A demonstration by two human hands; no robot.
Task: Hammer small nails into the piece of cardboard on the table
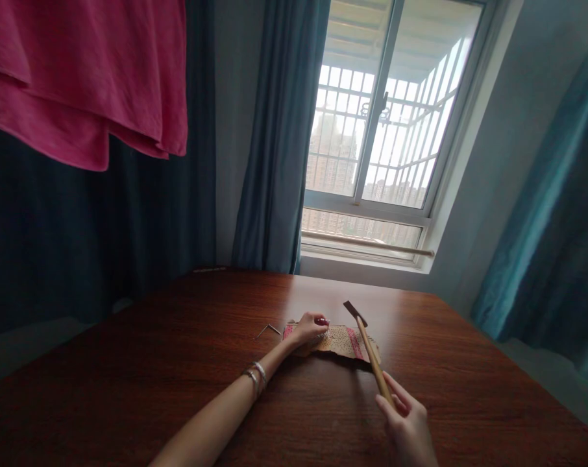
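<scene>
My right hand [405, 415] is wrapped round the wooden handle of a hammer [372, 353], whose dark metal head is raised above the right end of a piece of cardboard [340, 340]. The cardboard is tan with pink bands and many small dark marks or holes, and its edges look ragged. Over its left part rests my left hand [313, 327], fingers pinched together. Whatever lies between those fingertips is too small to make out. Just left of the cardboard lies a thin bent metal piece [273, 329].
A brown wooden table [177, 376] carries everything. Beyond its far edge stand a barred window [372, 117] and blue curtains [274, 143]. A pink cloth [104, 78] hangs at the upper left, and another curtain [542, 214] is on the right.
</scene>
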